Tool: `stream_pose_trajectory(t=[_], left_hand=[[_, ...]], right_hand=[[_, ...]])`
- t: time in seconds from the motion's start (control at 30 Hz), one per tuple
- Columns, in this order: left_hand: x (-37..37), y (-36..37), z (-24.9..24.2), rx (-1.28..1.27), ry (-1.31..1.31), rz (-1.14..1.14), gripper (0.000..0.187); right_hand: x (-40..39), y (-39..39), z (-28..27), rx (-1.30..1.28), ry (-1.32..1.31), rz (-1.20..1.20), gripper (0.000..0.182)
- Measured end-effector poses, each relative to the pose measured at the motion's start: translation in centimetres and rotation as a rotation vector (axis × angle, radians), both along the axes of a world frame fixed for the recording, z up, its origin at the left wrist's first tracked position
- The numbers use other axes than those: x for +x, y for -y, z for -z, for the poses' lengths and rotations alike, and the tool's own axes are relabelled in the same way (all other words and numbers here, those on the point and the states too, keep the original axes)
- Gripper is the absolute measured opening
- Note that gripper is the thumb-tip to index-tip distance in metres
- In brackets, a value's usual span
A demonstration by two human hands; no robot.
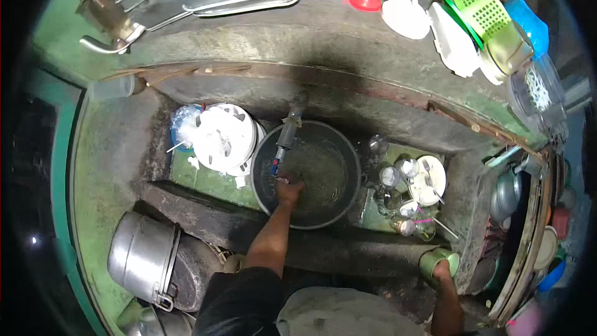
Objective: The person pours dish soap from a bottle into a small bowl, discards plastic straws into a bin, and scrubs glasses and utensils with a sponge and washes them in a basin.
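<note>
My left hand (288, 191) reaches over a large dark round basin (355, 202). Its fingers are curled at the lower end of a grey pipe tap (286, 137), by the blue and red handle (275, 165); their exact grip is partly hidden. The basin stands under the tap and looks to have shallow, murky water in it. On the right, my right hand (442, 270) is closed on a green plastic cup (428, 264) at the front ledge of the sink. A paler green round part (454, 266) shows just beside those fingers.
White plates (224, 137) are stacked left of the basin, near a plastic bag (185, 126). Several glasses (390, 177) and a white plate (433, 180) with cutlery sit to the right. A metal pot (142, 249) stands front left. A red funnel (365, 0) is on the upper shelf.
</note>
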State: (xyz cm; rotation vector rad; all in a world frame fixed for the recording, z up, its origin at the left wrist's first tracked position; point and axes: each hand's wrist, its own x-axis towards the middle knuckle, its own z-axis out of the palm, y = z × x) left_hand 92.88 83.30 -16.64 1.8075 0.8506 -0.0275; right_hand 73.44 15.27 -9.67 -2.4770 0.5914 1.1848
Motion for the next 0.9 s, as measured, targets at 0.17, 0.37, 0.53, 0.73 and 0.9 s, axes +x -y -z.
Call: stream_pose_trajectory(t=[0.17, 0.37, 0.53, 0.73, 0.9], left_hand=[[-0.4, -1.9, -10.1, 0.142, 0.191, 0.256, 0.076], [-2.1, -1.3, -14.8, 0.189, 0.373, 0.449, 0.080], [-4.3, 10.6, -17.3, -0.685, 0.015, 0.452, 0.053], [-8.5, 23.4, -17.5, -1.483, -0.463, 0.094, 0.048], [-12.2, 25.9, -16.6, -1.539, -0.319, 0.080, 0.051]], right_hand=[[1.1, -3.8, -2.3, -0.221, 0.364, 0.018, 0.033], [2.1, -8.3, -6.5, 0.035, 0.621, 0.339, 0.042], [3.8, -9.2, -8.4, 0.007, 0.245, 0.608, 0.035], [2.2, -6.8, -1.4, -0.040, 0.287, 0.110, 0.037], [6.4, -10.9, -7.6, -0.011, 0.200, -0.119, 0.033]])
